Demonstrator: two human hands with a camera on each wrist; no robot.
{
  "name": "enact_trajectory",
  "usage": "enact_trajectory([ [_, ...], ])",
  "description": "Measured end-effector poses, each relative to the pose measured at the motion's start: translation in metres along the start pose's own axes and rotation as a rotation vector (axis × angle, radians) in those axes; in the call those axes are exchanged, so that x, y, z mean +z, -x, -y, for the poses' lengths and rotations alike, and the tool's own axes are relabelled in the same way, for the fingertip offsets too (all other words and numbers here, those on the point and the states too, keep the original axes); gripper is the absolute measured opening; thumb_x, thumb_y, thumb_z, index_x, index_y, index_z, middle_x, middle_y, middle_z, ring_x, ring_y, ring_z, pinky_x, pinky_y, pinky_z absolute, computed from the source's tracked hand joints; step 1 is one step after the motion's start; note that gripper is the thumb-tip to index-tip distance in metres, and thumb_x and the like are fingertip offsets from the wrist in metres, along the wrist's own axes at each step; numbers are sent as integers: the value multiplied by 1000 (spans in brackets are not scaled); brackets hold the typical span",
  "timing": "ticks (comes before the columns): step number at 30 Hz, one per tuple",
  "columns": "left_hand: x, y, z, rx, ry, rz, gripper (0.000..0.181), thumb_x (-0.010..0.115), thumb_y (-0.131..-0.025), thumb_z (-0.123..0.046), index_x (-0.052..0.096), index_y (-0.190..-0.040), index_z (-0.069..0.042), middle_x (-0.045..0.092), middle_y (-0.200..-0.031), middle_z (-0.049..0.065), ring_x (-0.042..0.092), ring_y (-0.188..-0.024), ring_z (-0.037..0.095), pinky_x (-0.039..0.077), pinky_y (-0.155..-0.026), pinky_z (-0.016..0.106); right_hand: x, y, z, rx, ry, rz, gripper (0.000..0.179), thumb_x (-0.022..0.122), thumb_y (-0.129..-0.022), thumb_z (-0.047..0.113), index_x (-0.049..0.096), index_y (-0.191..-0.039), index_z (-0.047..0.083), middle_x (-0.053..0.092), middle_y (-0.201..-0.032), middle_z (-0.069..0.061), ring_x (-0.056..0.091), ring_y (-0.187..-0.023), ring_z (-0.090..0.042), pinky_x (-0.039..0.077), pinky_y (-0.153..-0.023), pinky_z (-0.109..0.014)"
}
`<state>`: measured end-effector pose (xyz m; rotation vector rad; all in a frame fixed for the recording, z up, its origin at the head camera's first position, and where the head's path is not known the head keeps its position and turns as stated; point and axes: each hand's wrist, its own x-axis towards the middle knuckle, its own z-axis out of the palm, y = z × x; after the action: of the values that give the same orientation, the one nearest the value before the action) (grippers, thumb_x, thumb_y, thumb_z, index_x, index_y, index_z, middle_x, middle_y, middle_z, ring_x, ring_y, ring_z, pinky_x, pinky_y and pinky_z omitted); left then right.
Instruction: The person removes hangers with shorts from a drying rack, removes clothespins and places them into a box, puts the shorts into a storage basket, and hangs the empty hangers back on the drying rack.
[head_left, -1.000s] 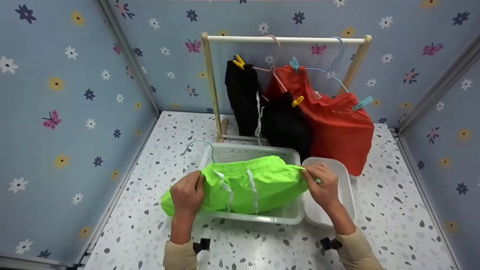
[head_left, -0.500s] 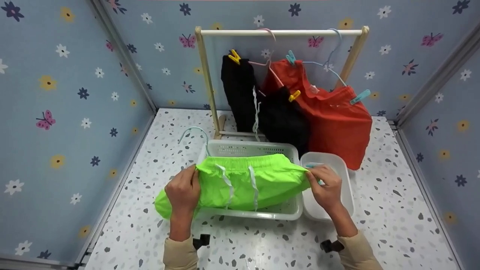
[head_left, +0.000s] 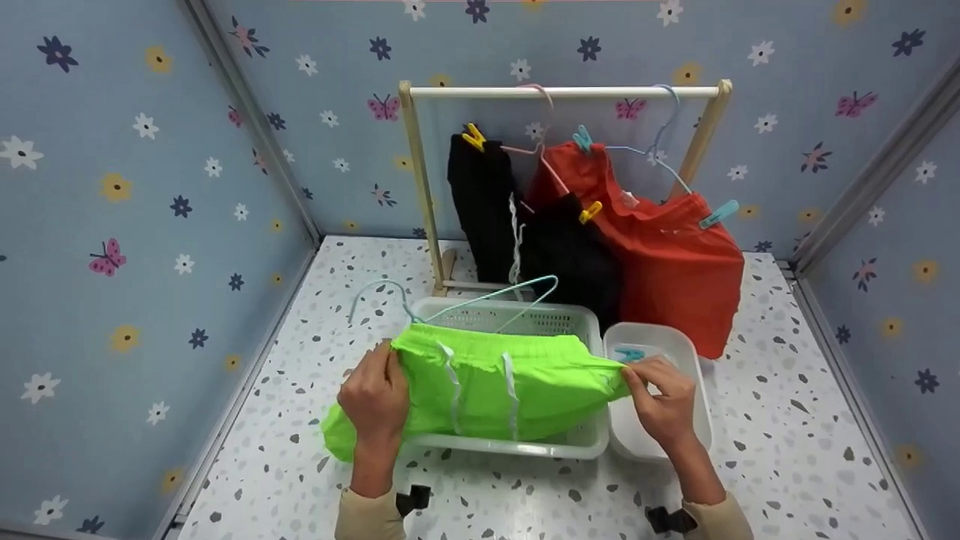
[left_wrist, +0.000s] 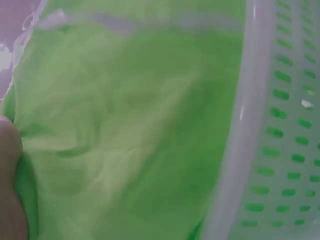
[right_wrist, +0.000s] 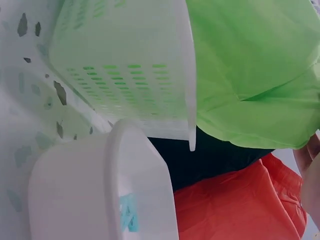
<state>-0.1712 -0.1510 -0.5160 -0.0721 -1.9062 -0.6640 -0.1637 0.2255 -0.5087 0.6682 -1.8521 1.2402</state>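
Bright green shorts (head_left: 487, 397) with white drawstrings stretch across the front of a white perforated basket (head_left: 517, 448). My left hand (head_left: 375, 390) pinches the left end of their elastic waistband, its thumb also seen at the edge of the left wrist view. At the other end of the waistband, my right hand (head_left: 664, 397) pinches the fabric between thumb and fingers. A pale teal hanger (head_left: 491, 294) lies behind the waistband, hook to the left and one arm's bend showing above the basket. The shorts hide its lower part. In the right wrist view the green fabric (right_wrist: 260, 75) hangs beside the basket wall.
A white tub (head_left: 701, 405) with a blue clothespin (head_left: 628, 354) inside stands right of the basket. Behind is a wooden rack (head_left: 562, 92) with black shorts (head_left: 480, 210) and red shorts (head_left: 682, 262) clipped on hangers. Patterned panels (head_left: 150, 187) enclose the sides and back.
More of the teal hanger now shows above the waistband, including one arm that was hidden before. My right hand has shifted slightly right, drawing the waistband wider. The head view has tilted a little.
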Motion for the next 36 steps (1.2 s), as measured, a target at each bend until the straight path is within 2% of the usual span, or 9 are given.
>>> enact_trajectory([
  [4,2,-1,-5,3,35,41,12,62,-90,-10,70,-90,-1,69,-77,13,63,-57,30,46,-47,43,3,1,0,47,26,6,5,72,-80,-9,72,-77,-5,62,-67,-9,50,-62,-14,39,-55,-29],
  [8,1,-1,-3,17,55,31,13,62,-89,-9,70,-88,0,70,-78,13,63,-56,29,47,-46,42,8,-1,0,56,26,21,18,74,-70,-19,74,-79,-4,66,-70,-10,54,-63,-15,42,-59,-26],
  [10,-1,-1,-1,24,60,17,14,61,-88,-8,71,-87,1,70,-77,14,64,-56,30,47,-45,42,10,-2,0,67,27,50,22,74,-68,-21,74,-81,-4,68,-74,-12,57,-66,-18,44,-63,-25],
  [15,-6,-2,3,47,61,-6,16,57,-88,-6,70,-85,2,69,-74,15,63,-55,33,47,-46,45,9,-1,-2,143,27,156,20,73,-74,-18,73,-85,-2,69,-82,-14,63,-76,-23,47,-69,-19],
  [20,-8,-4,3,109,63,14,15,54,-86,-5,66,-78,-1,63,-65,10,54,-45,27,41,-40,43,5,4,7,209,51,265,18,71,-78,-15,72,-84,2,69,-78,-11,64,-68,-21,47,-64,-16],
  [25,-5,-5,0,160,95,56,15,56,-87,-7,68,-80,-2,66,-69,11,60,-51,27,46,-44,42,0,7,13,252,44,293,20,69,-80,-16,72,-84,3,69,-76,-9,63,-64,-19,47,-62,-15],
  [30,2,-7,-10,218,134,114,12,58,-86,-7,68,-80,-4,63,-66,7,57,-49,24,44,-43,39,0,-1,22,181,41,256,23,67,-78,-21,72,-88,0,69,-78,-12,65,-66,-24,48,-64,-16],
  [36,12,-12,-23,290,170,196,13,57,-87,-7,67,-79,-6,61,-63,4,51,-45,19,40,-39,35,3,-16,36,38,22,117,30,64,-71,-26,70,-95,-8,69,-87,-18,65,-76,-28,50,-72,-20],
])
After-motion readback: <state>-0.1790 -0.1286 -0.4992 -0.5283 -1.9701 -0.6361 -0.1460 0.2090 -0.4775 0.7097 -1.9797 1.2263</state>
